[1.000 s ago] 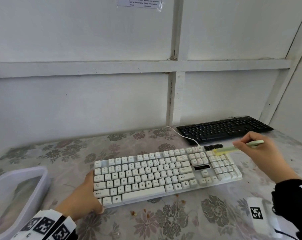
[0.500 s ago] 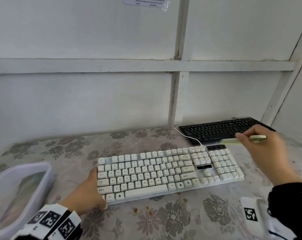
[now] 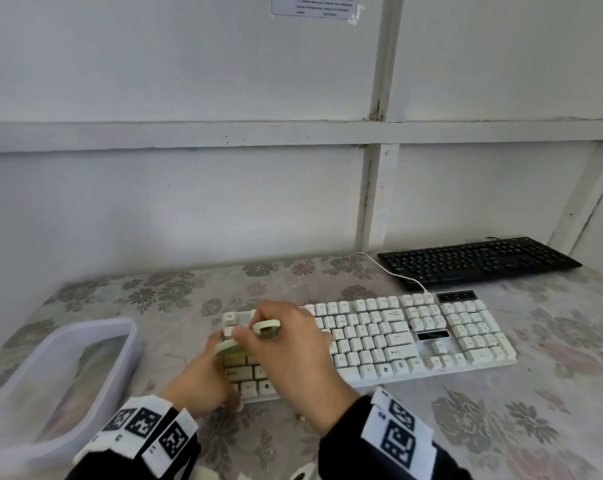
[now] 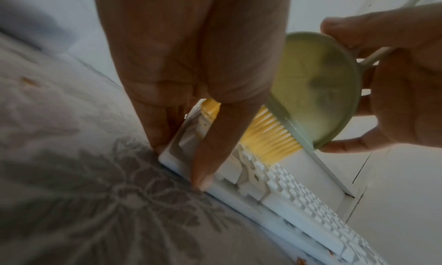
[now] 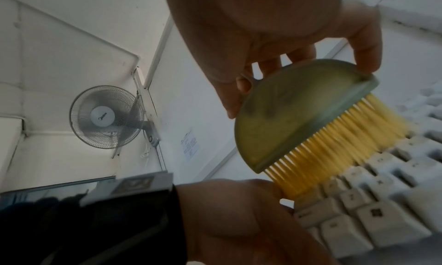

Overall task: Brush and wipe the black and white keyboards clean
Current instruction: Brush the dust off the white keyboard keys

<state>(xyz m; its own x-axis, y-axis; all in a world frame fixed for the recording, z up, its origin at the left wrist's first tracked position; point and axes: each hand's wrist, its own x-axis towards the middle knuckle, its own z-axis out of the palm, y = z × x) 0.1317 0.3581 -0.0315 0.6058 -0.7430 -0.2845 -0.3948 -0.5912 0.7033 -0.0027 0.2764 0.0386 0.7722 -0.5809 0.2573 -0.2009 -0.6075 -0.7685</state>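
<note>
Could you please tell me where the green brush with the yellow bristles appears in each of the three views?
Head: brush left of centre, between both hands, over the white keyboard's left end.
Left wrist: brush upper right, pinched by the right hand.
Right wrist: brush centre right, bristles on the keys.
Shared landmark: the white keyboard's left-end keys under the bristles.

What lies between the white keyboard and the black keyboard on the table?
Only the white keyboard's thin white cable crosses flowered tablecloth beside the black keyboard, in the head view.
</note>
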